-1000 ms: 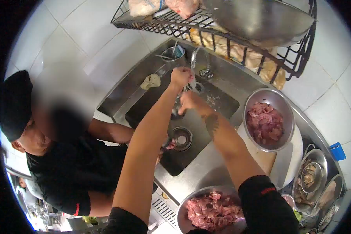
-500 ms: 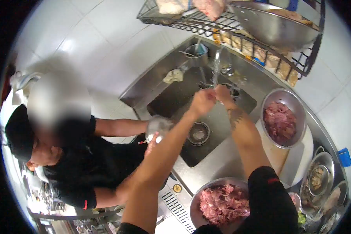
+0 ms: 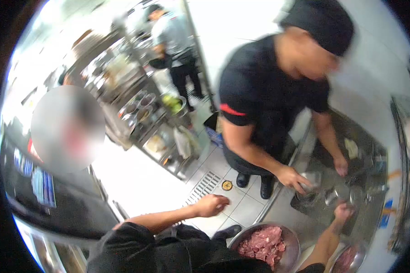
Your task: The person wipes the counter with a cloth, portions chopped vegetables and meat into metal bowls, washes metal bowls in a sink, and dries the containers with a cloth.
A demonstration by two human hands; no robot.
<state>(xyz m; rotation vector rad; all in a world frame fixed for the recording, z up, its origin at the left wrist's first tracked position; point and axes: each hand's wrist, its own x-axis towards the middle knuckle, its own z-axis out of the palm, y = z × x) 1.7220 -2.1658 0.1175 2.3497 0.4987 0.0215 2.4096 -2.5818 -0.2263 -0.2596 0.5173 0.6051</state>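
Note:
My left hand [image 3: 212, 205] hangs over the tiled floor, away from the sink, its fingers curled in and nothing seen in them. My right hand [image 3: 344, 212] reaches over the sink [image 3: 284, 209] near the tap [image 3: 373, 194], fingers closed and blurred; what they hold, if anything, is not clear. Just beyond it are shiny metal containers [image 3: 335, 195] in the basin. A large metal bowl of raw meat pieces [image 3: 265, 245] stands on the counter close to my body. Another metal bowl with meat [image 3: 348, 259] lies below my right forearm, partly cut off.
A co-worker in black [image 3: 259, 91] leans over the sink, one hand on a metal bowl [image 3: 310, 181]. A steel shelf unit [image 3: 157, 152] holds containers. Another person [image 3: 173, 41] stands farther back. A floor drain [image 3: 206, 185] and a wire rack [image 3: 398, 182] also show.
My view has swung left. My hands, together under the running tap before, are now apart: the left has drawn back over the floor, the right stays at the sink. The co-worker now leans over the basin.

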